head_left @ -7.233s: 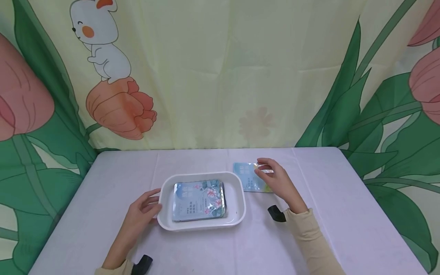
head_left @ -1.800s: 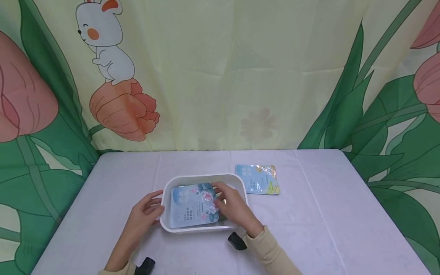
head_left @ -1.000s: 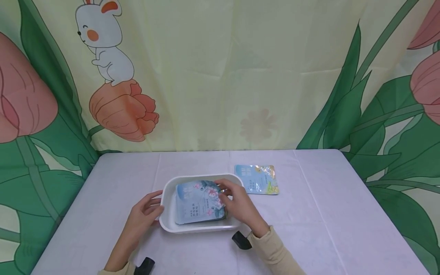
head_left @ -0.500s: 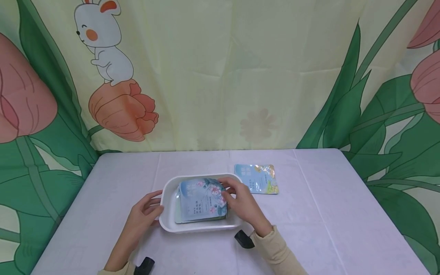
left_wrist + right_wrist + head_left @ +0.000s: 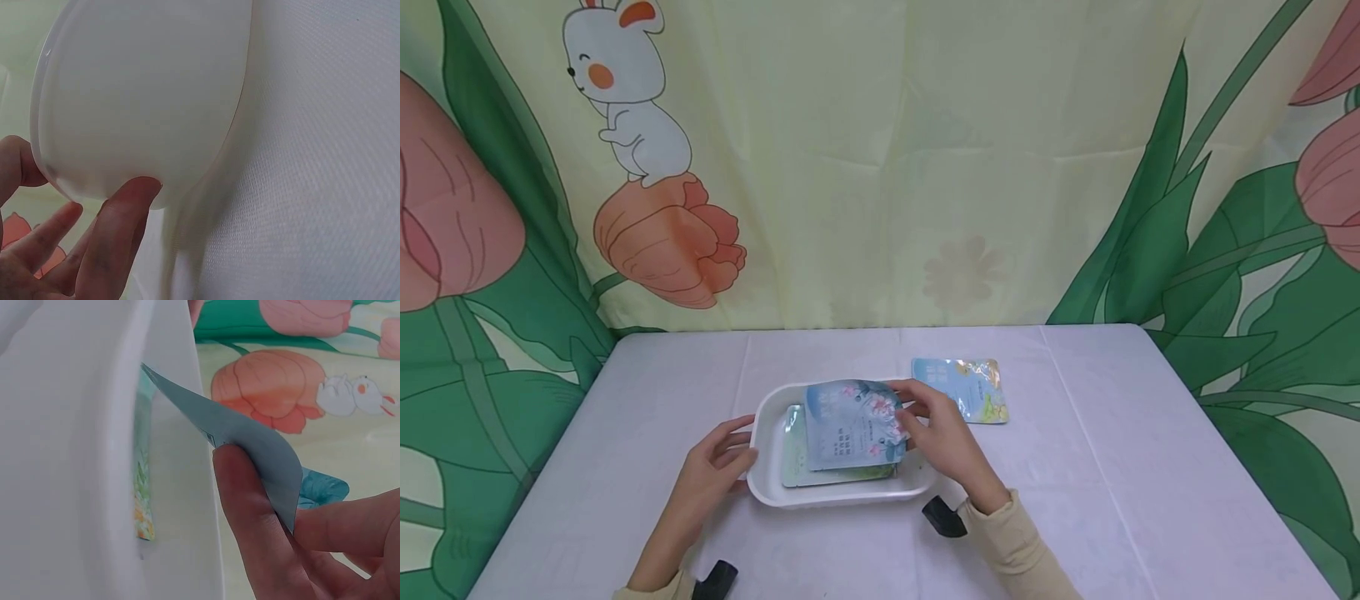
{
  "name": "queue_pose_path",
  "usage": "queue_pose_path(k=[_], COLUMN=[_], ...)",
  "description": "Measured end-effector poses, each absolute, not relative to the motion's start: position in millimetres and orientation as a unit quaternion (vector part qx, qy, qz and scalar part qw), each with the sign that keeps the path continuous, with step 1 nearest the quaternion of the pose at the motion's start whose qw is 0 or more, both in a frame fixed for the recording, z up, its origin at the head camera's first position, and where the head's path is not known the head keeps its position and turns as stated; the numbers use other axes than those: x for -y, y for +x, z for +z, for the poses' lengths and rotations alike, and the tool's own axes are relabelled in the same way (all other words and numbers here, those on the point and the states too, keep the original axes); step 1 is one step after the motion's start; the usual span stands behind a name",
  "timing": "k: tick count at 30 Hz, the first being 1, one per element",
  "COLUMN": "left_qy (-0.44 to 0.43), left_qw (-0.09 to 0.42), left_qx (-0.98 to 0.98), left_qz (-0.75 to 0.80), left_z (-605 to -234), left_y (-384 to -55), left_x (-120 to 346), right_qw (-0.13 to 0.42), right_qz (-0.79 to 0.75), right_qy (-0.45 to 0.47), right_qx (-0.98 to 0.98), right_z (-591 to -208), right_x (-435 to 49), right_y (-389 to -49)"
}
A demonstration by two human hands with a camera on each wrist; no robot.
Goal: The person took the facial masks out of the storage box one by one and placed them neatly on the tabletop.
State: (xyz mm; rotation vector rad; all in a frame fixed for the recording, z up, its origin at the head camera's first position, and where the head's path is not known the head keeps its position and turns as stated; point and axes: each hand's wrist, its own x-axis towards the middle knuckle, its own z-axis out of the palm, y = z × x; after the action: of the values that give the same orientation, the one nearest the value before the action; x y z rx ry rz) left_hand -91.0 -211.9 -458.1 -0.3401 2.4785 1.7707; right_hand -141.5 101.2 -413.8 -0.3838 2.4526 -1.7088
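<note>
My right hand [image 5: 936,429] pinches the right edge of a flat blue sachet with pink flowers [image 5: 853,425]. The sachet is raised and tilted over the white tray [image 5: 763,487]; in the right wrist view the sachet [image 5: 250,434] bends between thumb and fingers. Beneath it, a pale green sachet [image 5: 797,471] lies in the tray, partly covered. My left hand [image 5: 711,462] holds the tray's left end. Seen from the left wrist, the thumb [image 5: 125,225] is against the outer wall and other fingertips meet the rim.
Behind the tray's right end lies a light blue sachet with yellow and green print [image 5: 985,396], flat on the white tablecloth [image 5: 1135,483]. A printed curtain [image 5: 850,167] hangs beyond the table's back edge.
Earlier the right hand was at the light blue sachet on the table. It then gripped the flowered sachet in the tray and lifted it rightward, uncovering the green one. The left hand stays put.
</note>
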Motion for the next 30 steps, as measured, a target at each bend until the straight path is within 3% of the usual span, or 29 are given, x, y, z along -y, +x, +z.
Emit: queue_pose_path(k=[30], left_qy=[-0.120], left_qw=[0.038], left_qx=[-0.812], left_qz=[0.570], left_z=[-457.0], left_y=[-91.2], left_x=[210.8], right_qw=[0.038], right_qz=[-0.561], right_qy=[-0.104], right_qx=[-0.820], right_z=[-398.2], right_x=[-143.9], right_y=[-147.1])
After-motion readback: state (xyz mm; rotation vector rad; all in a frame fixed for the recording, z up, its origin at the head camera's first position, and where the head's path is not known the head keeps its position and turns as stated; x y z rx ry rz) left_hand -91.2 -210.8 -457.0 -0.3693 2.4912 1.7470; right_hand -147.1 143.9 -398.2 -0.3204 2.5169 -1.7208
